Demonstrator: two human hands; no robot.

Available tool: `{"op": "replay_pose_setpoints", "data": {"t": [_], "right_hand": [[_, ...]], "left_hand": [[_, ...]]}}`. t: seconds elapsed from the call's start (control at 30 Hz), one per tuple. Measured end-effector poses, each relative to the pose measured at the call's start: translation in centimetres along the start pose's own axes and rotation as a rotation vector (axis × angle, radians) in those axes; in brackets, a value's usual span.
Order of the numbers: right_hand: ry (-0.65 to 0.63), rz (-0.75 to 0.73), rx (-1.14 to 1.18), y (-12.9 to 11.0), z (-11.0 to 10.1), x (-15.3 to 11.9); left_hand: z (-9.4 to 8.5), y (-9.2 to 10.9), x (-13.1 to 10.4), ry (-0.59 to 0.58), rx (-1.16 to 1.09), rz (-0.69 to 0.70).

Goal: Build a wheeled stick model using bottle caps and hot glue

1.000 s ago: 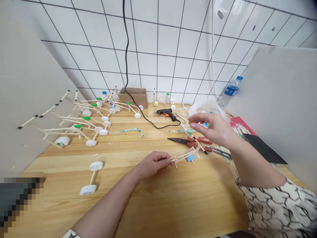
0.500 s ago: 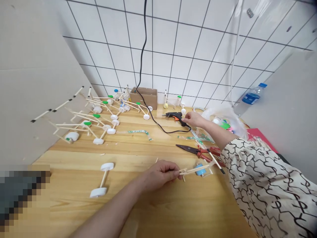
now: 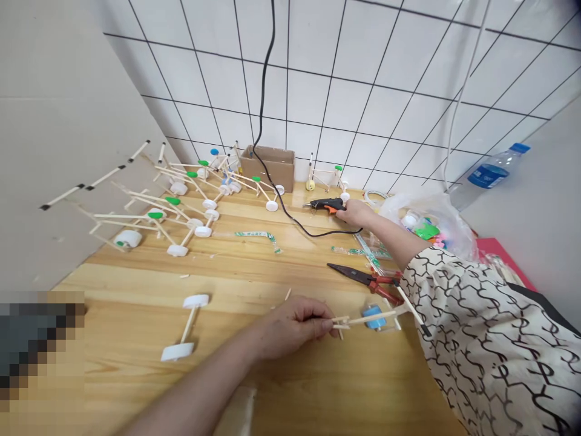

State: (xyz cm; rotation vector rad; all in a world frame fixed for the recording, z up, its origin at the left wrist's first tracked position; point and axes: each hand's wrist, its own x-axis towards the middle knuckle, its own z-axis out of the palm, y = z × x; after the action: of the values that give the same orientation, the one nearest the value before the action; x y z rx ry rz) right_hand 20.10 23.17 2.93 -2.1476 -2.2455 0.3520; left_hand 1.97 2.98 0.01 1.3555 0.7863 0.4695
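Craft workshop: glue gun (image 3: 327, 204), pliers (image 3: 358, 275)

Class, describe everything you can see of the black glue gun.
The glue gun has a black body that looks like plastic, a thin, metallic-looking nozzle and an orange trigger. It is at the back of the wooden table, nozzle pointing left. The right hand grips its handle and hides most of it. A black cord runs from beside that hand across the table and up the wall. Whether the gun is lifted at all is unclear.
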Motion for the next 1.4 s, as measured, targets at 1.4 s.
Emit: {"op": "replay_pose_setpoints", "data": {"t": [1.4], "right_hand": [[0.144, -0.273, 0.727, 5.6, -6.1, -21.1]], "left_hand": [[-0.2, -0.7, 0.2, -0.07, 0.079, 0.073]]}}
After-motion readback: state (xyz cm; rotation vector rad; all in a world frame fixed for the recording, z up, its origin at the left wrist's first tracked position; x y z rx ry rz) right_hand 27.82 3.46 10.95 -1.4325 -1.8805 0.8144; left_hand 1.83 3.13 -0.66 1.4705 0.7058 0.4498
